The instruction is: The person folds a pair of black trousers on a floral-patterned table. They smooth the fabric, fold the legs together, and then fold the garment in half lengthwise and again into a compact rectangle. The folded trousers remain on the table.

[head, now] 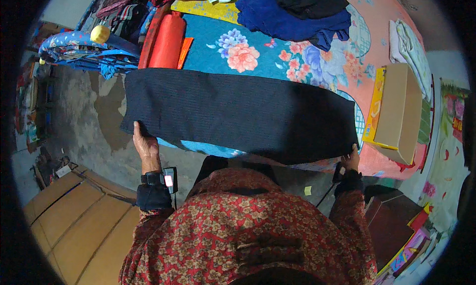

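Observation:
A long dark knitted cloth (223,110), which looks like a folded garment, lies stretched across the near edge of the bed. My left hand (145,143) grips its near left corner, with the thumb on top and the fingers hidden underneath. At the opposite end, my right hand (351,159) holds the near right corner; most of those fingers are hidden too. Beneath the cloth is a floral bedspread (208,39) in teal and pink. The left end of the cloth hangs out past the bed, over the floor.
A red cylinder (169,41) lies beyond the cloth's left end. Dark blue and black clothes (290,15) are heaped on the far side. An open-looking cardboard box (394,114) stands at right. A blue metal rack (100,56) borders the left, above concrete floor (78,110).

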`<move>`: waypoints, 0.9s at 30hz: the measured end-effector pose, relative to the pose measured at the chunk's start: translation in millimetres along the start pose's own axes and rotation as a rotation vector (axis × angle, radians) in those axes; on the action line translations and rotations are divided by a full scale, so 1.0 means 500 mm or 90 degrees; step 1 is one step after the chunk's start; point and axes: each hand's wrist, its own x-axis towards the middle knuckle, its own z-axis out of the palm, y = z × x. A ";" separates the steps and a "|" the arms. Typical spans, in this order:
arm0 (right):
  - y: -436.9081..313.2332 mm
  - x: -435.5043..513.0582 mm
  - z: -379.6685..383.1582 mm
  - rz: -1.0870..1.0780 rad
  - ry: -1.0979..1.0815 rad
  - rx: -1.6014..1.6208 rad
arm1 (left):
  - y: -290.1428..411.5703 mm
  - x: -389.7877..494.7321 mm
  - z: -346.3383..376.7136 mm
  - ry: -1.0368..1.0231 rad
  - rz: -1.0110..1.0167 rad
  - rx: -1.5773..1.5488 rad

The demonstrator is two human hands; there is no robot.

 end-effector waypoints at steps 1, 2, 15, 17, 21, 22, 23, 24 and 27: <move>0.007 0.000 0.011 -0.009 0.093 0.006 | 0.002 -0.006 0.013 0.044 -0.023 -0.002; 0.006 -0.001 0.025 -0.009 0.178 0.007 | 0.008 -0.018 0.027 0.029 0.031 0.030; -0.017 -0.304 0.470 0.341 -0.505 0.409 | -0.243 -0.295 0.281 -0.896 0.220 0.759; 0.004 -0.324 0.466 -0.092 -0.471 0.124 | -0.272 -0.303 0.265 -1.002 0.174 0.812; 0.019 -0.308 0.462 -0.299 -0.476 -0.412 | -0.266 -0.278 0.224 -0.879 0.336 0.724; 0.018 -0.301 0.467 -0.210 -0.515 -0.257 | -0.260 -0.265 0.217 -0.821 0.370 0.745; 0.015 -0.295 0.474 -0.091 -0.521 -0.141 | -0.255 -0.249 0.212 -0.761 0.410 0.753; 0.014 -0.291 0.482 0.014 -0.532 -0.014 | -0.249 -0.235 0.206 -0.734 0.454 0.800; 0.012 -0.276 0.491 0.062 -0.512 0.106 | -0.251 -0.203 0.195 -0.684 0.565 0.889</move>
